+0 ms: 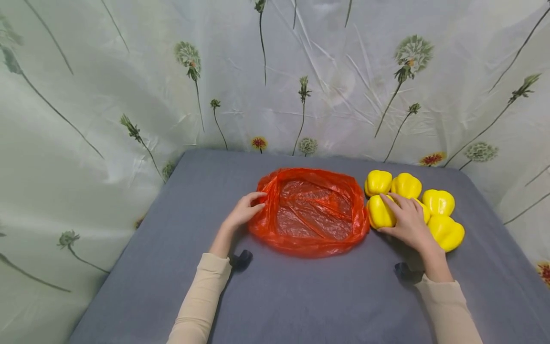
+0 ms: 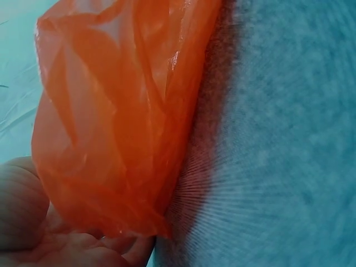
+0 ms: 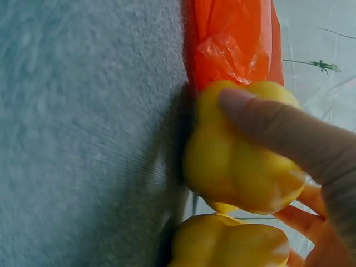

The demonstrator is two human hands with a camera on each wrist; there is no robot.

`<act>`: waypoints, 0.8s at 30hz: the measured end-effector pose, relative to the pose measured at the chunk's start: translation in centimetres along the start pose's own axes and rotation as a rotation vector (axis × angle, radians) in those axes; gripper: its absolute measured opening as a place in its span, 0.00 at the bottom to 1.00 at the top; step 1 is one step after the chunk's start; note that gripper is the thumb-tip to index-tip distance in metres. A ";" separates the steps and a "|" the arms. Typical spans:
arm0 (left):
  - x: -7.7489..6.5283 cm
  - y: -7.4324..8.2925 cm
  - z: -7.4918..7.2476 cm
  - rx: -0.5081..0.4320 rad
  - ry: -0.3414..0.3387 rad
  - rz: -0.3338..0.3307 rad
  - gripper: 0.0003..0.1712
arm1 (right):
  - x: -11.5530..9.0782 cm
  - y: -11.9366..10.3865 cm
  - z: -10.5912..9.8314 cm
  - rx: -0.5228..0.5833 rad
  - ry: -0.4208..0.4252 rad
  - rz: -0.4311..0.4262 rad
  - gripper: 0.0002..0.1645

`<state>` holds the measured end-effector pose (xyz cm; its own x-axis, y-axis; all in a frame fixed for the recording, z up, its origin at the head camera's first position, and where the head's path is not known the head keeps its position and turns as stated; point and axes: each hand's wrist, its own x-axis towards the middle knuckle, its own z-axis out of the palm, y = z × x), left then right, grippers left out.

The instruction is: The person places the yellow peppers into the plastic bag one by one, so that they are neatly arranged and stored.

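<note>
A red plastic bag [image 1: 275, 243] lies with its mouth spread wide on the grey-covered table. At its left rim, my left hand [image 1: 246, 210] holds the thin plastic between thumb and fingers; the bag's folded side [image 2: 122, 133] hides part of the fingers in the left wrist view. My right hand [image 1: 410, 223] grips a yellow bell pepper [image 1: 380, 213] beside the bag's right edge. The right wrist view shows the thumb laid across this pepper [image 3: 222, 161], with fingers on its far side. Another yellow pepper [image 3: 222, 245] sits just behind it.
Several more yellow bell peppers [image 1: 438, 203] stand grouped around and beyond the right hand. Dark straps [image 1: 242, 260] show at both wrists. A pale curtain printed with dandelions [image 1: 335, 95] hangs along the table's back and sides.
</note>
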<state>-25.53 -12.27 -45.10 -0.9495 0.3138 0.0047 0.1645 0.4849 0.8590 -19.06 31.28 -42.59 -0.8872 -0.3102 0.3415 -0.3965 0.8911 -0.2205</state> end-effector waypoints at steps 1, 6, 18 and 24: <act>0.0 -0.1 0.0 0.000 -0.002 -0.004 0.24 | 0.0 -0.1 0.1 0.009 0.008 0.007 0.55; 0.0 -0.2 0.0 -0.006 -0.004 -0.009 0.24 | 0.2 -0.3 0.3 0.069 0.053 0.028 0.53; -0.1 -0.2 0.1 -0.015 -0.008 -0.034 0.24 | 0.1 -0.8 -0.2 0.131 0.079 0.060 0.50; 0.0 -0.2 0.2 -0.024 -0.011 -0.033 0.23 | 0.1 -1.0 0.0 0.141 0.130 0.027 0.51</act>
<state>-25.50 -12.20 -45.33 -0.9513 0.3069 -0.0294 0.1265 0.4756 0.8705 -18.80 30.35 -42.38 -0.8637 -0.2337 0.4465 -0.4105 0.8403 -0.3542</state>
